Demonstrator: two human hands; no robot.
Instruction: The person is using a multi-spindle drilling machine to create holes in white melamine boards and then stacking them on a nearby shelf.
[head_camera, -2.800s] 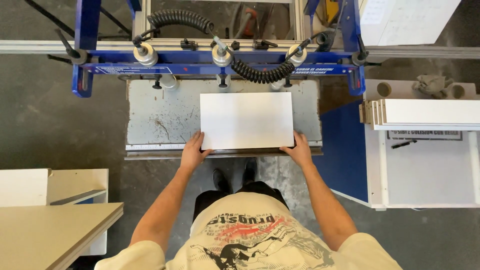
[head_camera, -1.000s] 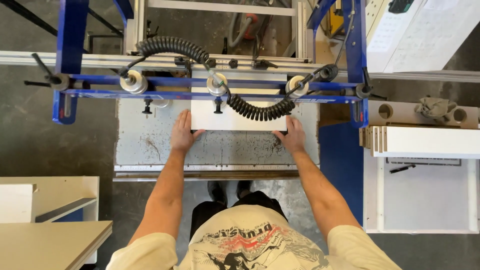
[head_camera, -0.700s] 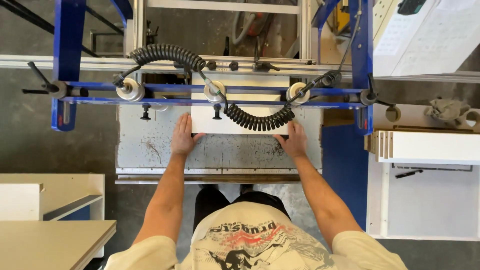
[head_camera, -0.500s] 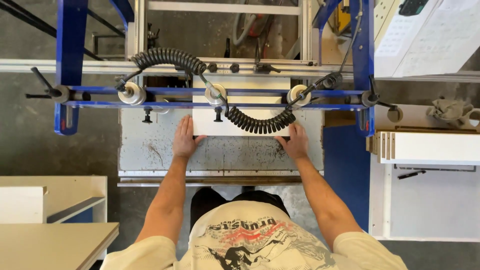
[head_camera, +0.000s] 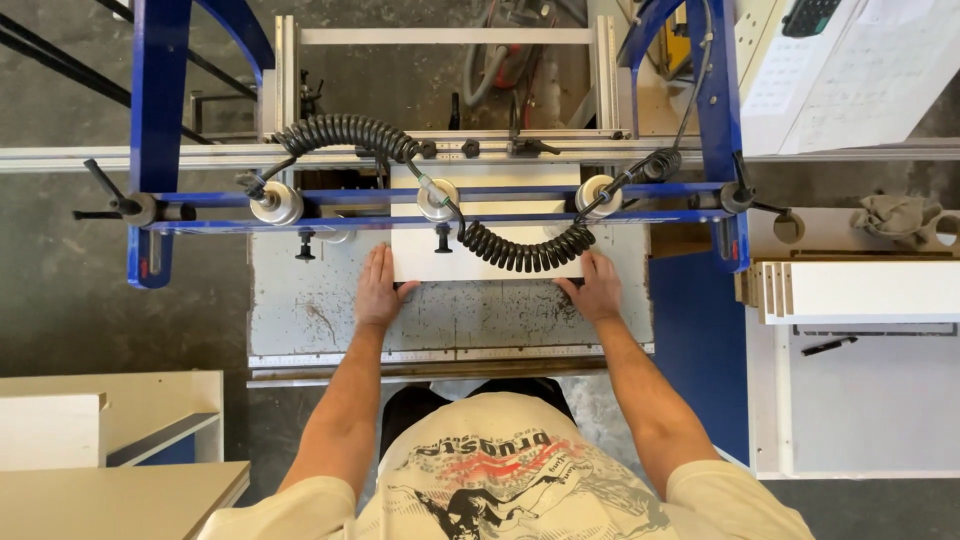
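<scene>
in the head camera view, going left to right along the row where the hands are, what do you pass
Machine table → left hand → white panel → right hand → blue machine frame → stack of white boards.

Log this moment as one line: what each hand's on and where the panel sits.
left hand: on white panel left edge | right hand: on right corner | panel: flat on machine table, under blue clamp bar
</scene>
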